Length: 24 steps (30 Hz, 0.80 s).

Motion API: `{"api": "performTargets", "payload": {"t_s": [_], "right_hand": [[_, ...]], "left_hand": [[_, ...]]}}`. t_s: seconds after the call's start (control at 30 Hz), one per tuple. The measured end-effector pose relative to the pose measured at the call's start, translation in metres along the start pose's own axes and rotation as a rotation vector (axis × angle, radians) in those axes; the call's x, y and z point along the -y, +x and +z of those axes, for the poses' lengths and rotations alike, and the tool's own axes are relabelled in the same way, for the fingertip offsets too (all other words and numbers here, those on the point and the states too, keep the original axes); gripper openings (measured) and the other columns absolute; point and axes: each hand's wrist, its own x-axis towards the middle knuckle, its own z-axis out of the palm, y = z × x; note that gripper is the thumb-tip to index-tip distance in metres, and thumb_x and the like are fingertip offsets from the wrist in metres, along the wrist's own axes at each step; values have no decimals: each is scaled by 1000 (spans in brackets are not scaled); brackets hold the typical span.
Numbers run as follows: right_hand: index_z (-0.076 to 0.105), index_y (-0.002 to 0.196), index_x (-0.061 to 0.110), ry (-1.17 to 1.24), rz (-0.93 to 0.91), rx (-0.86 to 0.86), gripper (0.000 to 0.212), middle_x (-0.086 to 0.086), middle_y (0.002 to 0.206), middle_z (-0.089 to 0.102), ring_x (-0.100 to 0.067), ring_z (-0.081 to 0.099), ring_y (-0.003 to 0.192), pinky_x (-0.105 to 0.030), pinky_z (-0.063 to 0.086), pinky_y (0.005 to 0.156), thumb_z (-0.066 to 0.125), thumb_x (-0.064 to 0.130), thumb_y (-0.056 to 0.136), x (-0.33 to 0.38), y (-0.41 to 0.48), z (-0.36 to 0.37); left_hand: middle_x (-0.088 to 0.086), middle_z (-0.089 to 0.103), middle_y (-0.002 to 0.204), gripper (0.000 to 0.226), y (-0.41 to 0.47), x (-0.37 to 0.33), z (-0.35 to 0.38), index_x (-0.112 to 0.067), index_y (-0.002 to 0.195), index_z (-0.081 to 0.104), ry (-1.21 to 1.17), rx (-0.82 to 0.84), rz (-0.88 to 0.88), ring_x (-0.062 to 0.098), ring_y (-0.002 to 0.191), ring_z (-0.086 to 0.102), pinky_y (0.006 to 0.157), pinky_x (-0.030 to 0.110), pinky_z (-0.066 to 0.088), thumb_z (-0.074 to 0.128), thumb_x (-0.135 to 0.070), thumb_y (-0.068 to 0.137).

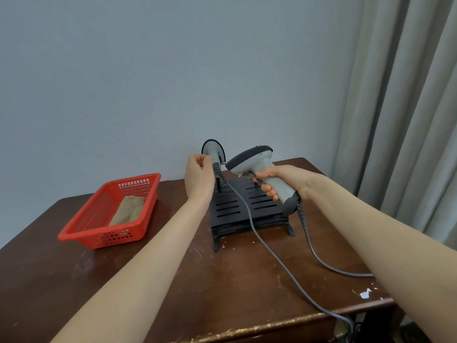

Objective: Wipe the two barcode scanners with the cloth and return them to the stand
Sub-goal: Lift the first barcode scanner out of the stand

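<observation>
In the head view, at centre frame, our right hand (277, 180) is wrapped around the handle of a grey and black pistol-shaped barcode scanner (259, 169), held above the black slotted stand (244, 206). Our left hand (199, 177) is closed on the handle end of the second grey scanner (214, 151), where its grey cable (259, 241) leaves it; we cannot tell whether that scanner rests on its post. The folded tan cloth (131, 210) lies in the red plastic basket (108, 214) at the left, well apart from both hands.

As we judge it, both hands are occupied, so reaching for the cloth means setting one scanner down. The two cables trail over the brown wooden tabletop (173, 280) edge at lower right; a snag there could tug a scanner or tip the stand.
</observation>
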Motion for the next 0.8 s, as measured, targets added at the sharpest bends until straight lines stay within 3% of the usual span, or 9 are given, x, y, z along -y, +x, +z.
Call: {"api": "performTargets", "payload": {"t_s": [0.3, 0.57, 0.8], "right_hand": [[56, 87, 11, 4, 2, -7, 12, 1, 55, 48, -8, 43, 45, -17, 40, 42, 54, 22, 91, 0, -2, 0], [55, 91, 10, -17, 11, 18, 12, 1, 56, 48, -8, 43, 45, -18, 40, 42, 54, 22, 90, 0, 0, 1], [54, 91, 10, -21, 14, 28, 12, 1, 56, 48, -8, 43, 46, -18, 40, 43, 54, 22, 90, 1, -1, 1]], "left_hand": [[-12, 51, 83, 11, 6, 6, -3, -18, 100, 51, 4, -9, -10, 6, 74, 50, 71, 29, 42, 42, -23, 98], [-11, 51, 85, 10, 8, 5, -5, -19, 100, 51, -12, -11, -33, 14, 86, 54, 85, 41, 51, 42, -22, 97], [-8, 52, 88, 10, 8, 5, -6, -17, 102, 51, -24, -5, -59, 17, 93, 55, 89, 44, 51, 43, -20, 97]]}}
